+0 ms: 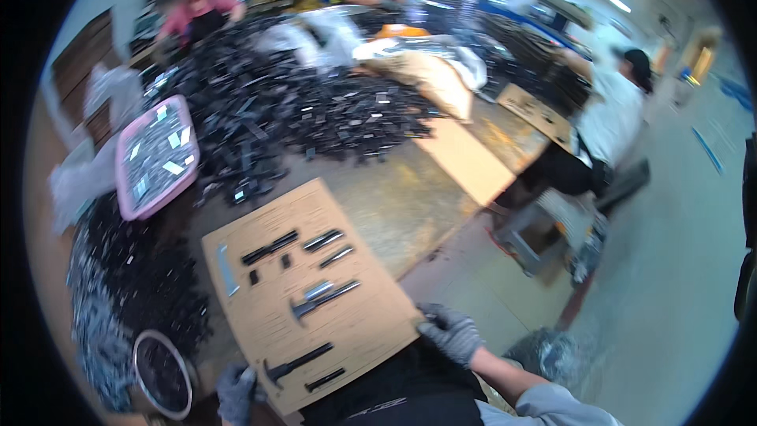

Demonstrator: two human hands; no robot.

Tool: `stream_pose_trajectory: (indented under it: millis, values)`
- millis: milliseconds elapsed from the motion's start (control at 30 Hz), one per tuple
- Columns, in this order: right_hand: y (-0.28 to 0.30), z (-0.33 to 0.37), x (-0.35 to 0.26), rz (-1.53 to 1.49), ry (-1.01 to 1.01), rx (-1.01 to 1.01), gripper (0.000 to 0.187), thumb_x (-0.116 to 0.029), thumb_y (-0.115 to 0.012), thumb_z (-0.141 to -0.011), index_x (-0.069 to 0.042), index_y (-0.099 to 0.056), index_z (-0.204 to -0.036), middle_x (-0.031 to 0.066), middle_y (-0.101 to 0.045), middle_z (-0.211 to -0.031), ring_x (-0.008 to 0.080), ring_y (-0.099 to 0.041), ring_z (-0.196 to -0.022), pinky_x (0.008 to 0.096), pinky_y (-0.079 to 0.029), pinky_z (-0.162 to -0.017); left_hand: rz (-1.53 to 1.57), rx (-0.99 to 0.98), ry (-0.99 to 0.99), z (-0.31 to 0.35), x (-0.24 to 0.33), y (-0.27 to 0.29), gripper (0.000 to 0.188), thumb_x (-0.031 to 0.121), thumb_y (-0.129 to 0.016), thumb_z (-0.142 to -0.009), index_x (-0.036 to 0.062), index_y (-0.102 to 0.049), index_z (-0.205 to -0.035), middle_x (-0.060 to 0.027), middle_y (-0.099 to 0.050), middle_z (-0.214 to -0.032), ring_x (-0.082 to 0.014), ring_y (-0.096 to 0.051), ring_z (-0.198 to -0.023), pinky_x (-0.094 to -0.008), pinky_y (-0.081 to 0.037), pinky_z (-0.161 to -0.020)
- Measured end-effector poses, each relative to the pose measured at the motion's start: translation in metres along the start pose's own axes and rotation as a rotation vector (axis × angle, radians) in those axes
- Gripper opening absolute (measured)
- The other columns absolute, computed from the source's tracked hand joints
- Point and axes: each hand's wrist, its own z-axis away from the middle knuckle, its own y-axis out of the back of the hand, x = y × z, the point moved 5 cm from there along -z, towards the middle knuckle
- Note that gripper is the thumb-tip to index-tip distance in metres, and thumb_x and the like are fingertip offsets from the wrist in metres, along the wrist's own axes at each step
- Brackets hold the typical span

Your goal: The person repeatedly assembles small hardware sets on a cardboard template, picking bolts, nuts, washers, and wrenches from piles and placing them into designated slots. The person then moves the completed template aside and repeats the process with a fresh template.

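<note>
A brown cardboard sheet [371,319] lies at the table's near edge, in front of my body. My right hand [453,334], in a grey knitted glove, grips its near right corner with bent fingers. At the near left edge my left hand [236,394], gloved too, is curled against the sheet; blur hides part of its fingers. Two T-shaped, hammer-like tools [298,364] rest on the sheet, with a short dark rod [326,379] near one and a silvery cylinder [318,291] near the other. Farther up are dark bars [270,247], small black blocks [254,277] and a pale blue strip [227,270].
Heaps of dark flat pieces [260,102] cover the table's far part. A pink tub [192,173] of pieces stands left, a round-rimmed container [188,383] near left. A stool [524,229] stands right. One person [619,114] works at right, two others at the back.
</note>
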Motion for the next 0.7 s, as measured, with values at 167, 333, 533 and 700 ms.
stream_pose_trajectory:
  millis: [167, 333, 533, 700]
  values:
    - [0.005, 0.003, 0.017, -0.123, -0.172, 0.028, 0.042, -0.007, -0.069, -0.080, -0.006, -0.059, -0.120, 0.0020, -0.061, -0.075, 0.0097, -0.055, -0.064, 0.0252, -0.047, -0.059, -0.387, -0.005, -0.316, 0.019, 0.055, 0.012, 0.024, 0.020, -0.062, -0.087, 0.0033, -0.064, -0.105, -0.0094, -0.064, -0.081, -0.0214, -0.062, -0.072, -0.0336, -0.050, -0.069]
    - [0.008, 0.001, 0.047, -0.217, -0.168, 0.040, 0.048, -0.011, -0.064, -0.080, -0.002, -0.052, -0.126, 0.0061, -0.059, -0.063, 0.0101, -0.050, -0.044, 0.0229, -0.040, -0.038, -0.565, 0.704, -0.403, 0.065, 0.110, 0.145, 0.024, 0.010, -0.061, -0.084, 0.0050, -0.064, -0.108, -0.0135, -0.066, -0.100, -0.0236, -0.063, -0.089, -0.0333, -0.050, -0.079]
    - [0.010, -0.013, 0.053, -0.210, -0.216, -0.007, 0.048, -0.011, -0.065, -0.081, -0.001, -0.052, -0.125, 0.0065, -0.058, -0.062, 0.0102, -0.049, -0.042, 0.0233, -0.039, -0.037, -1.235, 0.469, -0.308, 0.027, 0.050, 0.161, 0.054, 0.028, -0.064, -0.081, 0.0069, -0.051, -0.130, -0.0211, -0.059, -0.118, -0.0349, -0.057, -0.109, -0.0391, -0.041, -0.100]
    - [0.019, -0.015, 0.048, -0.233, -0.058, -0.017, 0.041, -0.011, -0.065, -0.082, -0.004, -0.056, -0.121, 0.0039, -0.056, -0.063, 0.0090, -0.051, -0.050, 0.0208, -0.038, -0.041, -1.106, 0.425, -0.081, 0.001, 0.048, 0.157, 0.033, 0.022, -0.071, -0.074, 0.0051, -0.064, -0.102, -0.0161, -0.065, -0.100, -0.0323, -0.062, -0.094, -0.0388, -0.047, -0.087]
